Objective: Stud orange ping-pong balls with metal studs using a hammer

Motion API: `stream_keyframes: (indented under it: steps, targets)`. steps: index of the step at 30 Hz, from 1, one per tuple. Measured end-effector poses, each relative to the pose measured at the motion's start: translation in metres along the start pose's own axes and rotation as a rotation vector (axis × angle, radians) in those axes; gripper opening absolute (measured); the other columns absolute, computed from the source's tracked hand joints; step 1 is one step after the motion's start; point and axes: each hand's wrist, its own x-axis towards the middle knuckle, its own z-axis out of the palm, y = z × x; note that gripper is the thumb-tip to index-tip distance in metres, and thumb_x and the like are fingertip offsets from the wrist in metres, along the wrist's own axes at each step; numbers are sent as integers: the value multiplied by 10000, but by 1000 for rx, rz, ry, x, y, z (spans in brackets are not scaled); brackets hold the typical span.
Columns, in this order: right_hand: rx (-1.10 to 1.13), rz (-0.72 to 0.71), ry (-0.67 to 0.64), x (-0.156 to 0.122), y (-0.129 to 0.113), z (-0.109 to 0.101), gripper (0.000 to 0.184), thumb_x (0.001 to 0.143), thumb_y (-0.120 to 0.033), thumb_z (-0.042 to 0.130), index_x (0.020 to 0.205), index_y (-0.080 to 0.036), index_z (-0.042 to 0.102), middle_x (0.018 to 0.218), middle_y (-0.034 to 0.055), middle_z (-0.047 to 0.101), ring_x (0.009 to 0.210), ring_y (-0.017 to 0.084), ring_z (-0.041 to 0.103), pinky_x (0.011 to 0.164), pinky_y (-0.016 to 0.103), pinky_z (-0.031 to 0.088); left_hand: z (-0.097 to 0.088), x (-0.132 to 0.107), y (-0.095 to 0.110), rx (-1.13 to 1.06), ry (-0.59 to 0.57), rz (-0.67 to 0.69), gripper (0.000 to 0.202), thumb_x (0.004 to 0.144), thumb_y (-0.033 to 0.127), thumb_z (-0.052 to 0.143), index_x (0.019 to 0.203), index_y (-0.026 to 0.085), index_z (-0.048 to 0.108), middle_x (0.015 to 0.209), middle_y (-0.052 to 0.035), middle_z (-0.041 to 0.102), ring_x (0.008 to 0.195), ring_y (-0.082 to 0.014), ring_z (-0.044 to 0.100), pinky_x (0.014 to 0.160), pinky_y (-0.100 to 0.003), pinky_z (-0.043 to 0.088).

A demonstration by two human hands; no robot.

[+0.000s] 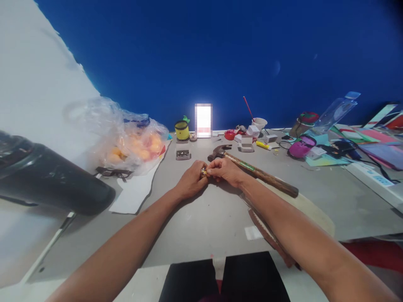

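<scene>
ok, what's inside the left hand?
In the left hand: a small gold-coloured piece, partly covered. The palm is turned away, so anything else in there can't be seen.

Grey table (189, 226) with white paper (134, 199); yellow tube (263, 145)

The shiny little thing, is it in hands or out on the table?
In hands: the shiny little thing shows between the left hand and right hand, both touching it.

No legible text, label, brand, number or sign.
</scene>
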Motion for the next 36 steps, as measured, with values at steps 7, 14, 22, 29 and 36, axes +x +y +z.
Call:
stream_keyframes:
  steps: [7, 14, 22, 29, 36]
  targets:
    - [-90, -14, 51, -4, -6, 7, 139, 675, -235, 798, 720, -170, 684, 648, 14, 676, 541, 109, 565, 509, 233, 466, 4, 1, 0, 12, 24, -26, 103, 881, 223, 584, 970, 227, 531, 998, -22, 606, 870, -188, 587, 778, -323, 454]
    - [-229, -37, 90, -9, -14, 16, 81, 725, -127, 707, 706, -170, 640, 603, -11, 640, 517, 110, 586, 495, 218, 455, 8, 2, 3, 25, 53, -81, 114, 857, 187, 584, 949, 224, 529, 985, -23, 595, 834, -188, 575, 743, -320, 432]
    - [-281, -66, 28, -7, -15, 5, 156, 803, -314, 737, 791, -179, 660, 698, 13, 693, 573, 135, 606, 559, 257, 480, 5, 1, 2, -76, 113, -88, 115, 841, 228, 589, 953, 218, 566, 942, -7, 603, 823, -179, 572, 753, -320, 438]
    - [-1156, -131, 591, -3, -20, -31, 303, 948, -396, 657, 1142, -178, 737, 1183, 145, 724, 1157, 292, 615, 950, 380, 464, -6, 3, -7, -358, 142, -181, 348, 770, 301, 685, 1105, 222, 635, 823, 21, 611, 728, -160, 563, 689, -306, 475]
    - [-1471, 139, 444, -3, -17, -38, 409, 993, -442, 614, 1214, -115, 721, 1309, 221, 653, 1279, 341, 568, 980, 388, 452, -4, 8, -15, -524, 286, -214, 491, 684, 297, 745, 1152, 203, 631, 873, 5, 655, 742, -149, 599, 697, -302, 526]
